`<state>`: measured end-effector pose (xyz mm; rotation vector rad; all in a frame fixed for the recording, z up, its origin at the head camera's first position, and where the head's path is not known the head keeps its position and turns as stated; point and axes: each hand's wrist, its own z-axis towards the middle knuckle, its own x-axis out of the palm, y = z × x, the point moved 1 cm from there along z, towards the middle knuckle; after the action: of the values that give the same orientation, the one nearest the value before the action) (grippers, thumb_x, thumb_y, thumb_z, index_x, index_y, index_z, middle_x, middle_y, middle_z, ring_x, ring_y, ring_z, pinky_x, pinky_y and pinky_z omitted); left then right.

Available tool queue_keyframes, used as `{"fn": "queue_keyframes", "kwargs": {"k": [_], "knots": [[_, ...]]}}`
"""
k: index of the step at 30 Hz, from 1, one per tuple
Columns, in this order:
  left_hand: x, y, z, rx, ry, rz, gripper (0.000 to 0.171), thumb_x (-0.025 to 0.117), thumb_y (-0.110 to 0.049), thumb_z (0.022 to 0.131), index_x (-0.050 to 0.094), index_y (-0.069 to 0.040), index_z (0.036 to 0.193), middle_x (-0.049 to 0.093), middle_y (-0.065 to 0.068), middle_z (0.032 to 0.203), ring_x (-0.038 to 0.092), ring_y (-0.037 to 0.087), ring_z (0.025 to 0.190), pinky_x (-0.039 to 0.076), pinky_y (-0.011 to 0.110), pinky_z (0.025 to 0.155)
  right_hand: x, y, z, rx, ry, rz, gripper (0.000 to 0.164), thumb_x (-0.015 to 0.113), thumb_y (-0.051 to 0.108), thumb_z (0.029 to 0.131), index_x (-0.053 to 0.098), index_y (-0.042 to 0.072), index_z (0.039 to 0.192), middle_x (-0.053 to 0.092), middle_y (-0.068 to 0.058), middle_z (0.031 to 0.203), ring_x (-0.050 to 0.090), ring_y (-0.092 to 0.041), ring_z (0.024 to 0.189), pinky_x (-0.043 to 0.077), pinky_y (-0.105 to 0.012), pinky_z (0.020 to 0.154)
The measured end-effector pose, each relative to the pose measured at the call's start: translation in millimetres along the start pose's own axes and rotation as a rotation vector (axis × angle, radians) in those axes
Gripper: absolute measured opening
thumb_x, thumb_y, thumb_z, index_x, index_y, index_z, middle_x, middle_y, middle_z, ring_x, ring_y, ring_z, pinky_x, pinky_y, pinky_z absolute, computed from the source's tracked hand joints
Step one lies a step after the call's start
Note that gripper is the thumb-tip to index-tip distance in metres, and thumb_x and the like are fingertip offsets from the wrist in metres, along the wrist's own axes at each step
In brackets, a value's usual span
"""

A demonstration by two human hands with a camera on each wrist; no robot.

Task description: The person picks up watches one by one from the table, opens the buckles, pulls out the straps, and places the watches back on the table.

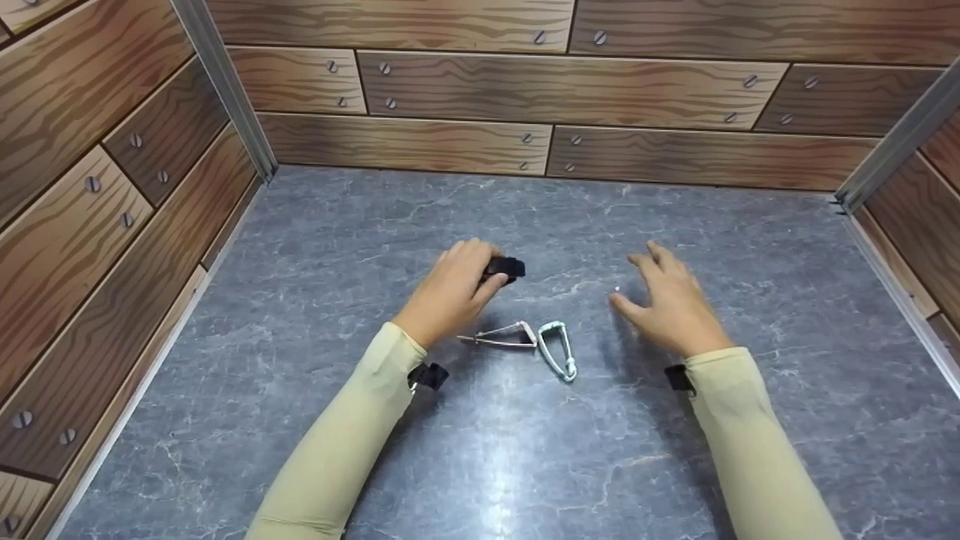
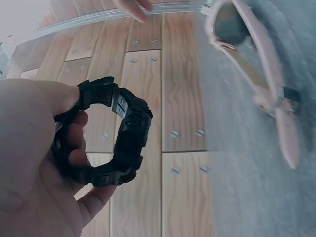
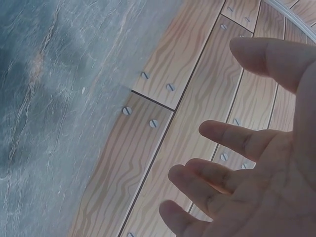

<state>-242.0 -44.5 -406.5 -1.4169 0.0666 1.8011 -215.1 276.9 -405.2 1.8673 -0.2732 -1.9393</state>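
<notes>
At far left of the head view stands the left wood-plank wall (image 1: 112, 187), cut off by the frame edge. Next comes the left hand (image 1: 450, 289) in a pale sleeve (image 1: 330, 442); its grip is clamped on 1 black watch (image 1: 508, 267), held over the table (image 1: 420, 202). From above, the watch is a dark lump partly covered by the fingers; the left wrist view shows it as a rounded loop, with fingertips visible through it, though its face is hard to make out.

Beside the left forearm lies 1 pink watch (image 2: 269, 59) on the table, its strap tail pointing left. The left wrist view reveals its dark face, small in the head view. Just right of it lies 1 mint-green watch (image 1: 552, 327), almost wholly cut off in the left wrist view. Whether these 2 touch is hard to tell. That makes 3 watches.

Farther right, the right hand (image 1: 670, 300) hovers over the table, its grip apart, thumb well away from the fingers. The head view gives its back; the right wrist view gives the palm, with 1 thumb and 4 fingers.
</notes>
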Motion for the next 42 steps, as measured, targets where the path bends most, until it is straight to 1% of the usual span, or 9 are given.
{"fn": "queue_keyframes", "kwargs": {"k": [6,13,18,21,24,28,31,37,42], "knots": [[-6.6,-10.5,8.6,0.048,0.010,0.026,0.029,0.057,-0.034,0.107,0.062,-0.013,0.127,0.064,0.001,0.116,0.056,0.019,0.108,0.044,0.039,0.103,0.3,-2.0,-1.2,0.018,0.022,0.001,0.073,0.066,0.042,0.101,0.039,0.004,0.157,0.016,-0.027,0.168,0.019,-0.054,0.150,0.020,-0.075,0.115],[-22.7,-24.9,18.5,0.115,-0.043,0.009,0.027,0.062,-0.032,0.104,0.065,-0.013,0.123,0.066,-0.002,0.111,0.056,0.016,0.099,0.046,0.036,0.092,1.2,-0.3,1.8,-0.010,0.041,-0.006,0.076,0.066,0.044,0.100,0.037,0.002,0.157,0.020,-0.030,0.166,0.022,-0.054,0.149,0.022,-0.073,0.116],[-26.6,-32.8,17.6,0.186,-0.104,0.029,0.028,0.065,-0.032,0.103,0.069,-0.014,0.123,0.066,-0.002,0.110,0.060,0.015,0.101,0.044,0.036,0.106,7.3,2.1,1.0,-0.056,0.026,-0.010,0.073,0.067,0.040,0.100,0.038,0.001,0.156,0.029,-0.030,0.162,0.029,-0.052,0.147,0.025,-0.071,0.116],[-28.7,-38.8,16.2,0.235,-0.152,0.042,0.027,0.067,-0.032,0.102,0.071,-0.014,0.122,0.065,-0.001,0.110,0.059,0.017,0.102,0.043,0.038,0.108,10.5,7.1,-0.1,-0.135,-0.032,-0.002,0.070,0.070,0.034,0.099,0.042,0.001,0.154,0.037,-0.027,0.158,0.036,-0.049,0.144,0.030,-0.068,0.115],[-32.8,-45.9,13.6,0.274,-0.183,0.067,0.027,0.068,-0.032,0.100,0.073,-0.014,0.120,0.063,0.000,0.109,0.057,0.019,0.101,0.045,0.038,0.102,8.6,18.6,-1.9,-0.277,-0.124,0.023,0.066,0.074,0.028,0.097,0.047,0.003,0.152,0.045,-0.022,0.153,0.042,-0.044,0.141,0.036,-0.064,0.113],[-39.2,-55.0,9.0,0.321,-0.217,0.107,0.027,0.072,-0.030,0.098,0.075,-0.016,0.120,0.062,0.000,0.108,0.055,0.019,0.098,0.045,0.038,0.096,-2.5,43.9,-8.4,-0.480,-0.256,0.061,0.065,0.081,0.023,0.092,0.052,0.007,0.149,0.052,-0.014,0.149,0.049,-0.034,0.136,0.045,-0.054,0.109],[-44.2,-61.3,5.3,0.358,-0.241,0.111,0.027,0.074,-0.029,0.096,0.075,-0.015,0.120,0.063,-0.001,0.107,0.056,0.019,0.097,0.046,0.037,0.095,-12.3,64.3,-15.4,-0.587,-0.333,0.087,0.067,0.085,0.019,0.088,0.055,0.008,0.146,0.055,-0.011,0.145,0.054,-0.030,0.131,0.048,-0.047,0.106],[-54.3,-65.0,0.6,0.419,-0.282,0.078,0.028,0.074,-0.028,0.096,0.076,-0.014,0.120,0.064,0.000,0.104,0.056,0.019,0.091,0.046,0.034,0.085,-31.0,96.0,-25.3,-0.704,-0.414,0.132,0.068,0.090,0.011,0.079,0.059,0.004,0.140,0.060,-0.013,0.137,0.057,-0.032,0.125,0.047,-0.041,0.107],[-55.0,-63.7,-0.8,0.476,-0.310,0.057,0.029,0.073,-0.028,0.096,0.076,-0.012,0.121,0.065,0.002,0.103,0.057,0.020,0.091,0.047,0.033,0.083,-35.1,104.9,-32.3,-0.750,-0.443,0.075,0.063,0.089,0.012,0.080,0.062,0.001,0.135,0.064,-0.015,0.128,0.062,-0.032,0.115,0.052,-0.041,0.097]]}}
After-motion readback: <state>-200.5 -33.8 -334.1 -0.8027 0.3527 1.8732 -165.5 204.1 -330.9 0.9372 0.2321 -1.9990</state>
